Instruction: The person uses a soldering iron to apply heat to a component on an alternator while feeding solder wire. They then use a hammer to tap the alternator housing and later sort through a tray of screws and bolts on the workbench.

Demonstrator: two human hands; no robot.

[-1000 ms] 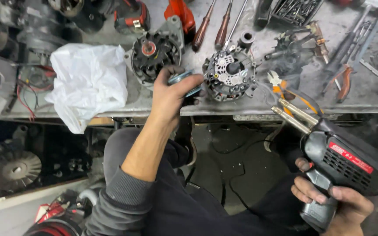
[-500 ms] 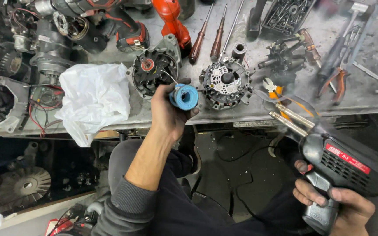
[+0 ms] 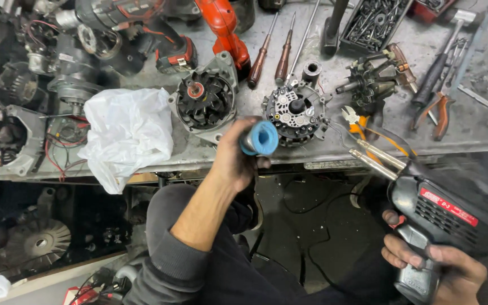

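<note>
Grimy metal tabletop point(image 3: 481, 133): left hand point(image 3: 234, 161) grips blue spool point(image 3: 260, 138) at front edge; right hand point(image 3: 436, 265) clasps grey soldering gun point(image 3: 441, 212).

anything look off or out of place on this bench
Mostly a crowded bench. The white plastic bag droops over the front edge of the bench. Two alternators lie opened up. The left hand holds a blue spool; the right hand a soldering gun.
</note>
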